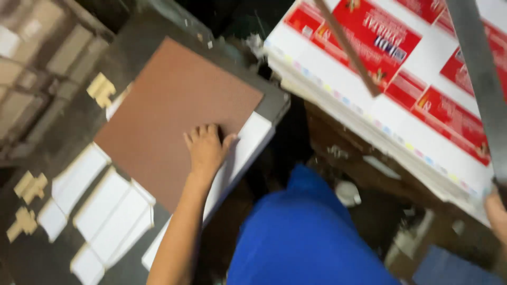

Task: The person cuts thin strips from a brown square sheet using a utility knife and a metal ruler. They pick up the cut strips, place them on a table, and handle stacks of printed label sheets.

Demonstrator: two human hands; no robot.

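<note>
My left hand (206, 149) lies flat, palm down, on the near right corner of a brown board (169, 100). The board rests on a dark machine bed (58, 137), and a white sheet (252, 143) sticks out from under its right edge. Only a sliver of my right hand (496, 210) shows at the far right edge, beside the lower end of a grey metal bar (478, 74) and the corner of a stack of red-and-white printed sheets (369, 100). I cannot make out its fingers.
White cut-out shapes (105, 211) and small tan pads (100, 89) sit on the dark bed left of the board. A thin brown rod (346, 47) crosses the printed stack. My blue clothing (306, 237) fills the lower middle, with dark clutter behind it.
</note>
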